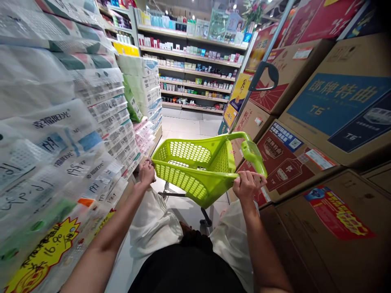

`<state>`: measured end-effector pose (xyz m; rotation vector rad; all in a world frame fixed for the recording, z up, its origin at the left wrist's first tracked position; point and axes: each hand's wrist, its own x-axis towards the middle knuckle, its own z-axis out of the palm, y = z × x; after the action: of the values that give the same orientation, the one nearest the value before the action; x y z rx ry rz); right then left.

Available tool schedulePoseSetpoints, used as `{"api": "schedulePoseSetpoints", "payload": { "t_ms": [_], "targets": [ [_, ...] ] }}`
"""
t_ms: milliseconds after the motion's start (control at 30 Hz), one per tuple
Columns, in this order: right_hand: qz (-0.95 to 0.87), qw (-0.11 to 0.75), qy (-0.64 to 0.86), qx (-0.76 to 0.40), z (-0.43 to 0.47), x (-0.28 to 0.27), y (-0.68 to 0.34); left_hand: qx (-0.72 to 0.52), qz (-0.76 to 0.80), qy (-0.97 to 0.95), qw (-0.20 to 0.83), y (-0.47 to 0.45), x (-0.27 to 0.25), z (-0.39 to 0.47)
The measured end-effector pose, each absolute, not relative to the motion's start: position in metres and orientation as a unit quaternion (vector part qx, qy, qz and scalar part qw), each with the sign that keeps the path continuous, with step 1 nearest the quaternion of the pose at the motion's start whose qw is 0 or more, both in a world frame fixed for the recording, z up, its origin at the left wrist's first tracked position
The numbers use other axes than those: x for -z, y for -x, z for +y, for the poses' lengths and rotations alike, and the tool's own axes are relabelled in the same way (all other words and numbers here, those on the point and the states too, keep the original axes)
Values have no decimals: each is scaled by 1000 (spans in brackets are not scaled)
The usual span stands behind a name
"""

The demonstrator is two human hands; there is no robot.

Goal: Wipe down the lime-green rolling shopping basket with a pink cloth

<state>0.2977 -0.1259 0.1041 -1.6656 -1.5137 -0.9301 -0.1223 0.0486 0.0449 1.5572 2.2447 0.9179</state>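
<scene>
A lime-green plastic shopping cart [189, 185] stands sideways across the aisle in front of me, its basket empty. My left hand [147, 172] is closed on the rim at the cart's left end. On the other side, my right hand [248, 184] grips the cart near the base of its handle [254, 156]. Both arms are stretched forward and the fingers of both hands are curled. Below the basket, part of the grey frame and a dark wheel [206, 219] show between my legs.
Stacked packs of tissue paper [100, 93] line the left side closely. Cardboard cartons [342, 101] are piled along the right, with a pole and dark handle [264, 76] leaning before them. Beyond the tiled floor [183, 120] stand shelves of small boxed goods [195, 51].
</scene>
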Motion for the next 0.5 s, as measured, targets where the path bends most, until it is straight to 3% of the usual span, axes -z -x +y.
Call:
{"api": "schedulePoseSetpoints", "payload": {
  "t_ms": [133,500],
  "targets": [
    [-584,345,641,359,-127,-104,-298,-346,737,-568,121,102,-44,36],
    [-582,349,640,361,-126,-111,-280,-449,691,-516,232,43,-33,28]
  ]
}}
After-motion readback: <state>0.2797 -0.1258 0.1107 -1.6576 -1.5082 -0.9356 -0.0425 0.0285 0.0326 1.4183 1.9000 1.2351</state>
